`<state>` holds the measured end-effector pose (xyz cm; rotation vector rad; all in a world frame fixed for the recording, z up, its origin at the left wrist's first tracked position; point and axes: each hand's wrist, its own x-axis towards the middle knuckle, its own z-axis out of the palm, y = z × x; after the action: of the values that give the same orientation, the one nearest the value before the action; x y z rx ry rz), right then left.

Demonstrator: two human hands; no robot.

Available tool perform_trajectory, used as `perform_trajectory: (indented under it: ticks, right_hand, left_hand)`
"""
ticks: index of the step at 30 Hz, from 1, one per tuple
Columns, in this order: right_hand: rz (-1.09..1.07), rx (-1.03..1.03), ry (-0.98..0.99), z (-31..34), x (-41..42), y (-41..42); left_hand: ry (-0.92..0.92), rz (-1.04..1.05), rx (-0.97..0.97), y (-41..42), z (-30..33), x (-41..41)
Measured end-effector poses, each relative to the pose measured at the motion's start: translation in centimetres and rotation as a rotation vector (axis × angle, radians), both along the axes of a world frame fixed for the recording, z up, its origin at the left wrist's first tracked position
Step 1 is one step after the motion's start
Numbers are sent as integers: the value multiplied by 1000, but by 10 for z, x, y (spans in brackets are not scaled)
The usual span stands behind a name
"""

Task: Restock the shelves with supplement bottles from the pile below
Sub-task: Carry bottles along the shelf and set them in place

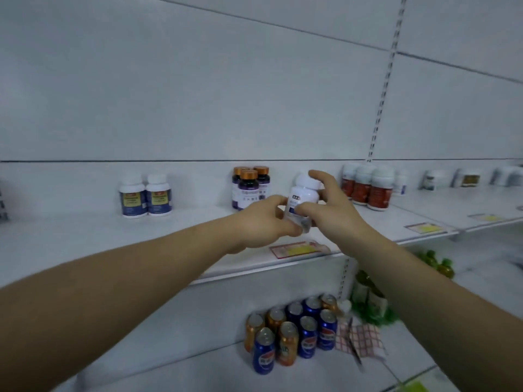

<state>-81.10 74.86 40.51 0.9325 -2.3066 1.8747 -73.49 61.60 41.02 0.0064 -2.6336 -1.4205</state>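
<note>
White-capped bottle sits between both hands above the shelf, not yet set down, its long axis tilted with the cap toward one o'clock. My left hand pinches its base from nine o'clock; my right hand curls round it from three, a finger on the cap. I judge the open gap lies at twelve, between the purple bottles and red bottles.

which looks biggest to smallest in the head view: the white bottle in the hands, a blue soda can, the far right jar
1. blue soda can, nearest the camera
2. white bottle, much alike, so unsure
3. far right jar, farthest off
</note>
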Motion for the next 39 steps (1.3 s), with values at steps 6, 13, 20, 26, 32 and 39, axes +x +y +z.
perform_trajectory:
  ticks: [6,13,20,26,32,39]
  right_hand:
    - [-155,21,11,4,-60,156]
    - [-254,87,21,9,-133,287]
    - [-230,105,-7,0,-235,320]
    - [-187,245,40,-11,-333,309]
    - [-111,392,68,-12,-414,297]
    - [31,527,215,-9,-483,279]
  left_hand:
    - [33,-125,5,151,-4,-81]
    - [12,-202,-23,278,-2,-173]
    - [-23,-106,-491,299,-6,-264]
    - [-194,-82,-709,286,-21,-343]
    - [-315,23,-818,285,-29,-403]
    - [-483,182,-834,301,-33,-432]
